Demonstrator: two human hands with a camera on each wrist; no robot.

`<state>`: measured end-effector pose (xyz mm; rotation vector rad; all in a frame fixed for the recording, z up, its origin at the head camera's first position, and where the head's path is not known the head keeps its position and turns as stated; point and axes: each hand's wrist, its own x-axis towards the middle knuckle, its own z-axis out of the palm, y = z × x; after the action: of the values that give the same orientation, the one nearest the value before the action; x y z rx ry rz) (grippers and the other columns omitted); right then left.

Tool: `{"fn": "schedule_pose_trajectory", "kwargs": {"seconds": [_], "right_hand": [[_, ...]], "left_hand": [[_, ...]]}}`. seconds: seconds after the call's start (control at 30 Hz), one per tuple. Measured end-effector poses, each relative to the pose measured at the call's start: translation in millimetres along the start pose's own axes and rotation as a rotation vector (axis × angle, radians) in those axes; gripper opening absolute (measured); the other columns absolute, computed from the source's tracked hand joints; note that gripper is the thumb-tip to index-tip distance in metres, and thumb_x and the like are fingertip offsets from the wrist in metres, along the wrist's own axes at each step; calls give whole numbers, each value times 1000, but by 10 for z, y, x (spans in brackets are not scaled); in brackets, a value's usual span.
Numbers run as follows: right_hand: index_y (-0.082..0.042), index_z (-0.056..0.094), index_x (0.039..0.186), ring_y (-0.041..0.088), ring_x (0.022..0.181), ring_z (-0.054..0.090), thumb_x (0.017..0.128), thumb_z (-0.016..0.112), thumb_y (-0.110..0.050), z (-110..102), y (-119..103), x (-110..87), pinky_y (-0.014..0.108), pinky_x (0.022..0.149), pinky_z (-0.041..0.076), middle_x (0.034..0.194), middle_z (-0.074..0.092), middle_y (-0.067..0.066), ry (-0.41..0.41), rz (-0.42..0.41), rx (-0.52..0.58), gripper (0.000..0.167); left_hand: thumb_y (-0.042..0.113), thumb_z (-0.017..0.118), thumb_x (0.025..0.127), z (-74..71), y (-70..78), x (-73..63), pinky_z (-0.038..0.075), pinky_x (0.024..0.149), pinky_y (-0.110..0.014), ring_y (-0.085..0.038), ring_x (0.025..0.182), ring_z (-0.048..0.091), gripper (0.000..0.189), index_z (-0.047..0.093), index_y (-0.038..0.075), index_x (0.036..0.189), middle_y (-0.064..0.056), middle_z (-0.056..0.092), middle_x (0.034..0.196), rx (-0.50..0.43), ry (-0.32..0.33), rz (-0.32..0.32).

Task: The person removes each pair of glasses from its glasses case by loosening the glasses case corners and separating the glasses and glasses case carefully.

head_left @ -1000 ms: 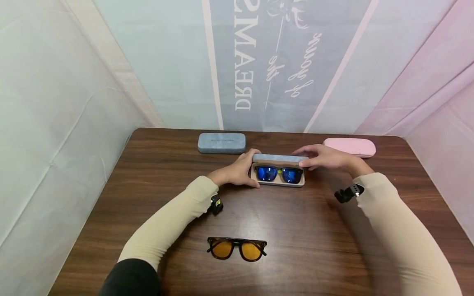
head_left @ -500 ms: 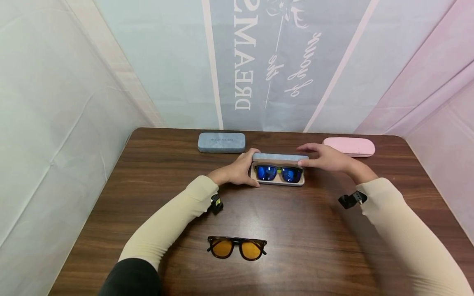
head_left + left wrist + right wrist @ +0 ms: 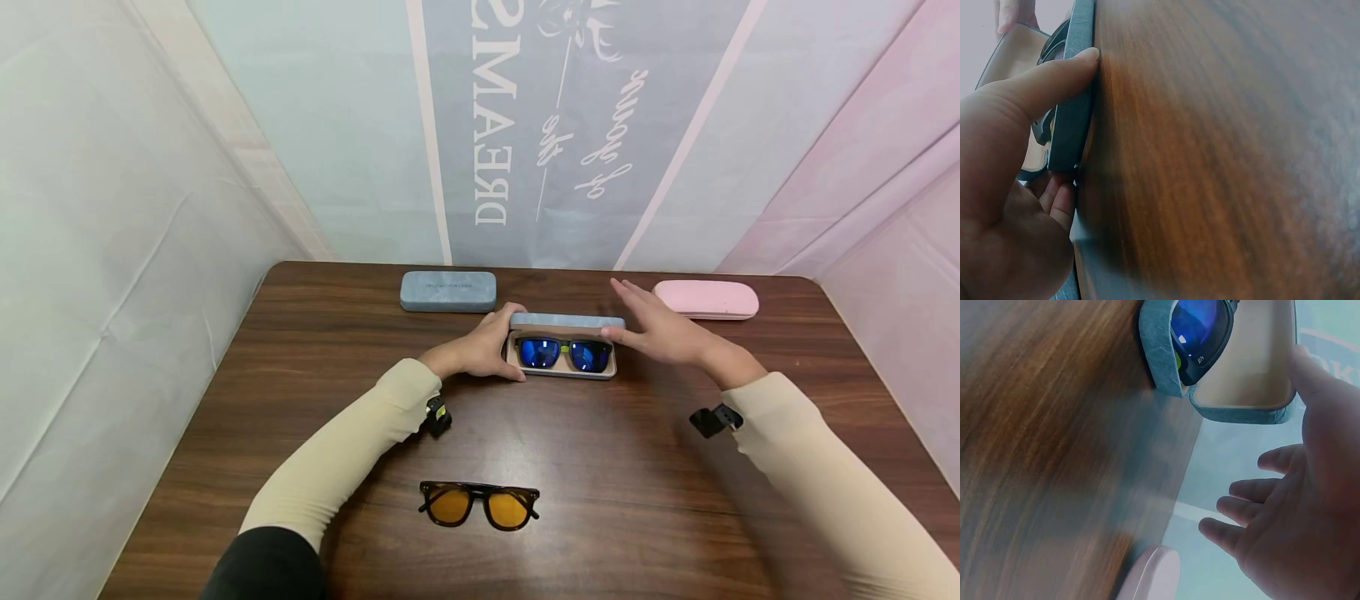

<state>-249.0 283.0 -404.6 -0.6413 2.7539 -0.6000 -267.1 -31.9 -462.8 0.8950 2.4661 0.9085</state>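
An open, rectangular, blue fabric-look glasses case [image 3: 566,320] stands on the dark brown wood-grain table [image 3: 637,450], cradling black-framed, blue-lensed sunglasses [image 3: 538,353]. The left hand [image 3: 483,343] grips its left end between thumb and fingers; the right hand [image 3: 667,329], fingers straight and apart, touches the raised lid with its thumb. Beyond lie a closed blue case [image 3: 447,292] and a rounded pink case [image 3: 707,300]; nearer, black-framed, amber-lensed sunglasses [image 3: 480,493].

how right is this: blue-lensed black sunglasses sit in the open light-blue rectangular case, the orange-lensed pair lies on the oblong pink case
Not quite: the black-framed sunglasses with orange lenses lie on the brown wood-grain table, not the pink case, as the head view shows. The rest is right.
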Motion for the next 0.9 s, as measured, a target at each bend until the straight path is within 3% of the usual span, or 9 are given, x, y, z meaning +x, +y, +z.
{"fn": "schedule_pose_trajectory", "kwargs": {"seconds": [0.27,0.47,0.67,0.9], "right_hand": [[-10,11,164,50,151,8,100,64,-45,36,-53,-83,69,116,14,166,4,29,21,-26,-62,90],[-12,10,165,44,154,2,99,65,-46,63,-134,-147,66,118,2,167,1,27,47,-94,-122,92],[-19,5,165,43,154,-5,100,60,-51,84,-224,-205,66,117,-8,168,-6,22,24,-90,-163,91],[-22,4,165,40,154,-9,100,59,-54,106,-304,-260,65,117,-11,169,-9,18,17,-95,-180,92]], "left_hand": [[27,90,80,2,2,-2,30,115,-49,-34,145,25,101,20,9,151,-13,39,149,0,-3,-2],[27,89,80,5,-10,1,30,116,-49,-33,146,24,101,20,10,151,-13,39,150,2,-1,-2],[27,89,80,12,-17,8,30,116,-48,-33,146,24,99,20,12,150,-12,39,149,8,1,-5],[28,90,80,19,-20,3,31,115,-48,-33,144,27,100,21,12,150,-12,41,148,4,9,-6]]}}
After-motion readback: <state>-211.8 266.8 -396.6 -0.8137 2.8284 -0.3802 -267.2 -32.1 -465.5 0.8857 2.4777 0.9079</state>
